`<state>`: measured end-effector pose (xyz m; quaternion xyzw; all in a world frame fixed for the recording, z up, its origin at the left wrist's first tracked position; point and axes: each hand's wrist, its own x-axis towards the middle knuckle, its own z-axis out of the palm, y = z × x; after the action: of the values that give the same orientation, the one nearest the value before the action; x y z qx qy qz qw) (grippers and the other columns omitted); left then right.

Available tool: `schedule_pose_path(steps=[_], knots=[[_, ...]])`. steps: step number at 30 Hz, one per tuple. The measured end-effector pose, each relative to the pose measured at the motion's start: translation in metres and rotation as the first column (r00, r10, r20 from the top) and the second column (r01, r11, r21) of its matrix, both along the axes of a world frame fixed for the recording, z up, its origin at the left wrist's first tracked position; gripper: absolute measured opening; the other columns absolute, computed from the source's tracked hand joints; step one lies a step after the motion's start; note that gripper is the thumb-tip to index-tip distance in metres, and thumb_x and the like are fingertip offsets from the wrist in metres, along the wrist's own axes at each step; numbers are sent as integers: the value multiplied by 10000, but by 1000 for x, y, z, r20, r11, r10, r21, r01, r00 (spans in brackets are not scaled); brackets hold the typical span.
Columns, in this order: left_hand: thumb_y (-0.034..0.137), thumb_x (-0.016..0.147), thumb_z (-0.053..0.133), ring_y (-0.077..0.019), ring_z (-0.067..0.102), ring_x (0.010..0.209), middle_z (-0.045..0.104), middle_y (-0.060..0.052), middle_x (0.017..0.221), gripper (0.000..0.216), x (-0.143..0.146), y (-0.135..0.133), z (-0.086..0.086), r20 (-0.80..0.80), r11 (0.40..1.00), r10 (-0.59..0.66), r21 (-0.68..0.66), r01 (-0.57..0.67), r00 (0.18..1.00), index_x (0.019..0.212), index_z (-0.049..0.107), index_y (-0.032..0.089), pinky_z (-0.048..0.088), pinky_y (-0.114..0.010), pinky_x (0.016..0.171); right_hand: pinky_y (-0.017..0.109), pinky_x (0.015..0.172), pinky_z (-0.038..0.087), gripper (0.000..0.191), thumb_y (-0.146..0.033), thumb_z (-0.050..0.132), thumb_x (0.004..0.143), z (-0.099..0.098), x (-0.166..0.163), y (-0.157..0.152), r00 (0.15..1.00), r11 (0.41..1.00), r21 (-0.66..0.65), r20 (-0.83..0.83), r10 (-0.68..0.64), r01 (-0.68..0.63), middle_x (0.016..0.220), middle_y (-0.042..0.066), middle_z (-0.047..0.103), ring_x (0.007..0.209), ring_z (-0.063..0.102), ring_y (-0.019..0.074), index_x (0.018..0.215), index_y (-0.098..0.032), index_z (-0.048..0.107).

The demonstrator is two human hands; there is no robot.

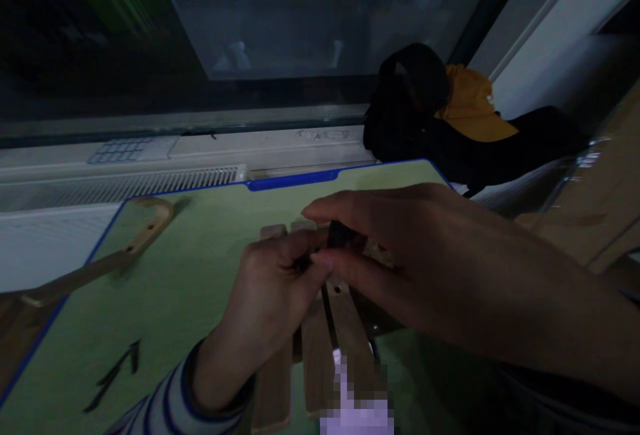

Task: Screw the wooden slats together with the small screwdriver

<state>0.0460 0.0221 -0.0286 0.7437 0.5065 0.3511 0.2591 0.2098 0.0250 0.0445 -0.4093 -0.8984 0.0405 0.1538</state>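
Observation:
Wooden slats [320,362] lie side by side on a green tabletop [210,275], and a hole shows in the rightmost one. Over their far ends my two hands meet. My right hand [420,248] is closed, its thumb and fingers around a small dark object [341,234] whose kind is too dim to tell. Beside it, my left hand [270,295] is closed in a pinch at the slats' far ends. What its fingertips hold, if anything, is hidden.
A curved wooden piece with holes [145,232] lies at the table's left edge. Small black pieces [117,372] rest near the front left. Beyond the table are a radiator [195,176], a black bag [400,115], an orange cap [470,102] and cardboard [600,202].

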Motion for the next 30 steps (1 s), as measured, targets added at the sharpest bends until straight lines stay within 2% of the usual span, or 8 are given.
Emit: schedule_pose_path(steps=[2, 4, 7, 13, 18, 21, 25, 30], knots=[[176, 768, 635, -112, 598, 545, 724, 43, 712, 96, 0, 0, 0, 44, 1000, -10, -23, 11, 999, 734, 710, 226, 415, -197, 465, 254, 535, 360, 237, -264, 524, 881, 0, 3, 1, 999, 999, -21, -23, 45, -45, 845, -48, 664, 697, 612, 124, 1108, -215, 570], [183, 778, 627, -115, 599, 529, 699, 44, 631, 117, -1, 0, -1, 69, 998, -6, -55, 10, 998, 695, 703, 219, 421, -193, 458, 256, 571, 373, 255, -213, 503, 887, 0, 4, 1, 998, 997, -56, -27, 54, -55, 904, -48, 663, 742, 612, 125, 1134, -232, 563], [178, 789, 614, -118, 597, 513, 649, 55, 542, 123, -3, 1, -2, 102, 995, -22, -91, 31, 995, 722, 707, 222, 435, -187, 463, 263, 536, 346, 201, -224, 462, 909, 0, 2, 0, 999, 996, -86, -26, 23, -25, 817, -61, 655, 666, 595, 113, 1054, -257, 597], [197, 828, 589, -108, 584, 528, 636, 66, 569, 147, -7, 5, -7, 147, 989, -125, -55, 134, 981, 814, 716, 268, 448, -184, 500, 287, 450, 248, 120, -214, 502, 879, 2, 0, -3, 1000, 998, -58, -8, -3, 3, 629, -71, 576, 527, 522, 98, 798, -241, 586], [179, 852, 551, -106, 611, 601, 676, 71, 656, 184, -7, 5, -6, 190, 974, -181, -101, 203, 965, 846, 708, 276, 459, -178, 540, 264, 454, 288, 53, -234, 525, 863, 0, -1, -4, 999, 999, -31, 24, -39, 40, 648, -67, 601, 525, 552, 118, 883, -245, 573], [159, 832, 570, -107, 614, 609, 685, 63, 670, 162, -2, 4, -4, 194, 983, -115, -118, 139, 974, 807, 704, 245, 459, -182, 553, 253, 467, 322, 64, -236, 513, 871, -1, -1, -1, 997, 998, -30, 53, -59, 61, 656, -54, 615, 535, 577, 128, 899, -239, 571], [217, 775, 644, -113, 560, 519, 646, 46, 607, 61, 4, 0, -2, 80, 997, 30, -77, -24, 996, 732, 684, 202, 418, -204, 481, 244, 478, 346, 83, -262, 541, 865, -3, -1, 4, 996, 996, -32, 40, -76, 78, 683, -51, 639, 557, 600, 132, 930, -249, 593], [209, 749, 652, -110, 534, 492, 607, 47, 562, 99, 4, -2, -2, 39, 995, 70, -70, -67, 997, 655, 636, 184, 397, -206, 462, 242, 479, 357, 124, -313, 516, 885, -4, -1, 6, 998, 997, -42, 15, -65, 65, 686, -44, 651, 566, 612, 139, 936, -245, 606]])
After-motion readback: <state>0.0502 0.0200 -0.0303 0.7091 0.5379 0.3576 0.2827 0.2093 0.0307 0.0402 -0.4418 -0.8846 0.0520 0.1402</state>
